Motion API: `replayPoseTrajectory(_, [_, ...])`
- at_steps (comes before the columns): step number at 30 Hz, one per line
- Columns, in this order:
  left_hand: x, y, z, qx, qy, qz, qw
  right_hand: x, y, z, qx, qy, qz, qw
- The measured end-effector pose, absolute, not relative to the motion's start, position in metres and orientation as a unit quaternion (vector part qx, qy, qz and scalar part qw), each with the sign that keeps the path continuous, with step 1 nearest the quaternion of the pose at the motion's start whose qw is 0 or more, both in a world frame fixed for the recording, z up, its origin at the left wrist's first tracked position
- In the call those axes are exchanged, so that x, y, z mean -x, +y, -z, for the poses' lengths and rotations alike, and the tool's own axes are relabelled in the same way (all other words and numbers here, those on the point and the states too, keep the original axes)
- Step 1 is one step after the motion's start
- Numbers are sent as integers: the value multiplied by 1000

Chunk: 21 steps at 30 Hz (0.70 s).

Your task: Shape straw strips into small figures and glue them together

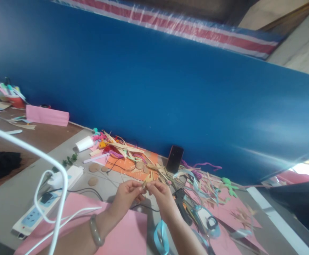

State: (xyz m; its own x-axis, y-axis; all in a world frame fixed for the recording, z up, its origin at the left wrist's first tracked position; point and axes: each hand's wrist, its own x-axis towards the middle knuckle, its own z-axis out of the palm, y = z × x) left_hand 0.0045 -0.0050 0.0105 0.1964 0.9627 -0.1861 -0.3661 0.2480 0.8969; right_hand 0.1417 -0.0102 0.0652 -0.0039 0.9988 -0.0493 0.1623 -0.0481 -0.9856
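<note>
My left hand [130,194] and my right hand [160,195] meet over the middle of the table, fingertips close together. Between them is a small piece of yellowish dried husk or leaf [147,180], pinched by both hands. Its exact kind is too small to make out. Below my left forearm lies a pink paper sheet [128,230]. Beside my right wrist is a black glue gun [181,205], and a roll of light blue ribbon [161,237] stands just under that forearm.
A white power strip [29,216] lies at left, with a white cable [61,198] arching across the view. Behind my hands are orange paper [133,170], husk strips [125,146] and a phone [175,158] against the blue partition [149,88]. Scraps cover pink paper [223,212] at right.
</note>
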Motion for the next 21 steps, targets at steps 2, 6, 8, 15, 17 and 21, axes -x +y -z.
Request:
replayPoseTrajectory(2, [-5,-4,-8,-363,398,-491,685,-142,-10,-64,547,-528,-475,443])
replayPoseTrajectory(6, [-6,-4,-3,-346,393,-493,695,-139,-10,-60,554,-530,-464,444])
replayPoseTrajectory(8, [-6,-5,-3,-354,394,-493,690,-139,-11,-59,560,-543,-448,438])
replayPoseTrajectory(15, [-3,-4,-10,-351,422,-502,669,-209,-25,-71,645,-662,-209,319])
replayPoseTrajectory(17, [-3,-4,-10,-347,423,-500,672,-241,-33,-72,699,-672,-102,219])
replayPoseTrajectory(21, [-2,-5,-8,-348,407,-506,675,-277,-50,-53,749,-662,-32,14])
